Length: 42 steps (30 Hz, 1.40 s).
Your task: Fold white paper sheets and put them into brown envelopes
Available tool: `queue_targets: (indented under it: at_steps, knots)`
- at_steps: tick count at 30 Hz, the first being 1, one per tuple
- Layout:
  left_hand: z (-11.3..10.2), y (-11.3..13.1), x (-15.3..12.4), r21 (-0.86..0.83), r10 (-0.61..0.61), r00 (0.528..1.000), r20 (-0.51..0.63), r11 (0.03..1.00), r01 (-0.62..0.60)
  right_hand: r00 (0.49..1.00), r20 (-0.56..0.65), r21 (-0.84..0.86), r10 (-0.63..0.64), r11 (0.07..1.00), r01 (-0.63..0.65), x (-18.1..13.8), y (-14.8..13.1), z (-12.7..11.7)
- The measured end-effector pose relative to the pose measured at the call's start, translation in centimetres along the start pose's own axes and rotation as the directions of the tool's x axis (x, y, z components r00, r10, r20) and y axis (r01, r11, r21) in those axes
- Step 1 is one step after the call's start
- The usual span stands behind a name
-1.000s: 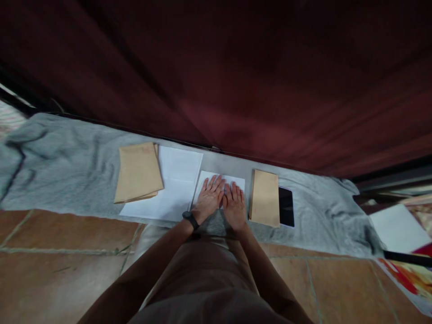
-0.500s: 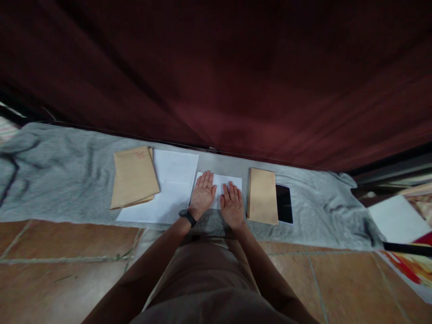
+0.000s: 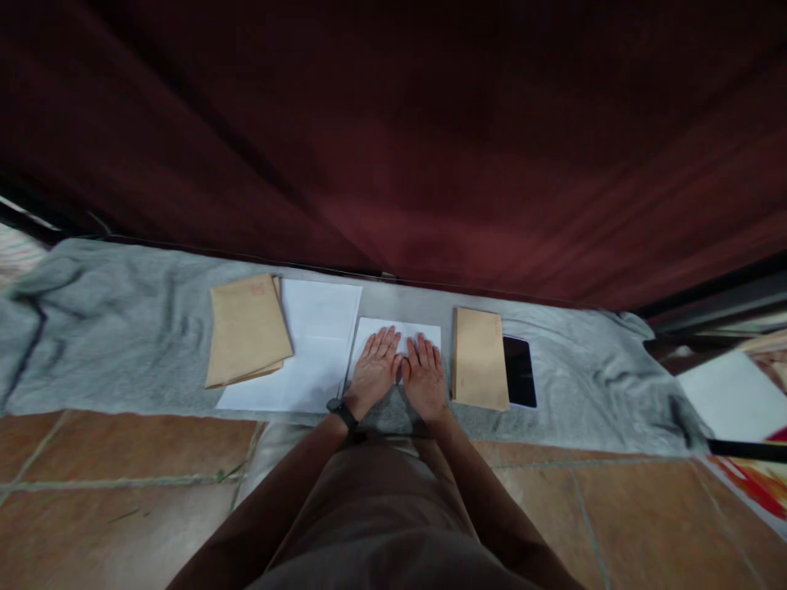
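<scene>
A folded white sheet of paper (image 3: 421, 326) lies on the grey cloth in front of me. Flat on its left part rests my left hand (image 3: 375, 366), fingers stretched out, a dark watch on the wrist. My right hand (image 3: 423, 375) lies flat on the right part, fingers slightly spread, the two thumbs close together. Both palms cover the near edge of the paper. Left of it are larger white sheets (image 3: 320, 328), partly under brown envelopes (image 3: 249, 328). To the right of my right hand is a stack of brown envelopes (image 3: 479, 356).
A dark-screened phone or tablet (image 3: 520, 371) lies partly beneath the right envelope stack. The grey cloth (image 3: 590, 377) covers the long, narrow surface. A dark red curtain-like fabric (image 3: 393, 164) rises behind it. At far right is a white sheet or board (image 3: 734, 393); tiled floor (image 3: 553, 508) lies below.
My left hand has slid toward the right and slightly nearer me over the folded paper, closing in on my right hand. The right hand has hardly moved.
</scene>
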<state>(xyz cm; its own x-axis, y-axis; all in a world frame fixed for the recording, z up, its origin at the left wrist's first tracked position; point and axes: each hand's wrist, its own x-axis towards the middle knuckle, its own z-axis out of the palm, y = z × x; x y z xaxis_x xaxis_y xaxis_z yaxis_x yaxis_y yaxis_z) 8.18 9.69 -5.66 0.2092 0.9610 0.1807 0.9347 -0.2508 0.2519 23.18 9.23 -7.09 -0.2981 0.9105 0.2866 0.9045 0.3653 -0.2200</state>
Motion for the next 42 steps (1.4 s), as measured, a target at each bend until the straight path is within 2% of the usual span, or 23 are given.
queue_targets:
  at_steps: [3,9,13,16,20,22,25,30,42]
  knots:
    - [-0.3,-0.2,-0.3,0.016,-0.049,0.998,-0.026,0.999,0.049,1.000,-0.006,0.005,0.005,1.000,-0.005,0.0,0.0,-0.1]
    - [-0.9,-3.1,-1.7,0.043,-0.245,0.957,-0.153,0.966,0.254,1.000,-0.007,0.004,0.016,1.000,-0.016,0.0,-0.1,-0.1]
    - [-1.0,-3.6,-2.1,0.036,-0.237,0.964,-0.122,0.969,0.243,1.000,-0.009,0.008,0.015,1.000,-0.015,-0.1,-0.1,0.0]
    - [-1.0,-2.6,-1.8,0.036,-0.221,0.970,-0.105,0.974,0.226,1.000,-0.005,0.000,0.010,1.000,-0.010,-0.1,0.0,0.0]
    - [-1.0,-0.7,-1.6,0.030,-0.096,0.995,-0.027,0.995,0.097,1.000,0.007,-0.007,-0.009,1.000,0.009,-0.1,0.1,-0.1]
    - [-0.9,-0.1,-1.7,0.030,-0.071,0.997,0.004,0.997,0.071,1.000,0.010,-0.004,-0.014,1.000,0.014,-0.1,0.2,-0.1]
    - [-0.7,-0.1,-1.9,0.037,-0.095,0.995,0.013,0.995,0.095,1.000,0.017,0.008,-0.008,1.000,0.008,-0.1,0.2,-0.1]
    - [-0.3,-0.8,-2.0,0.034,-0.143,0.989,-0.037,0.989,0.144,1.000,0.017,0.007,0.008,1.000,-0.008,-0.1,0.2,0.0]
    - [0.0,-1.0,-2.0,0.021,-0.168,0.984,-0.065,0.985,0.170,0.995,-0.064,-0.019,0.082,0.996,-0.084,-1.4,-0.4,0.2]
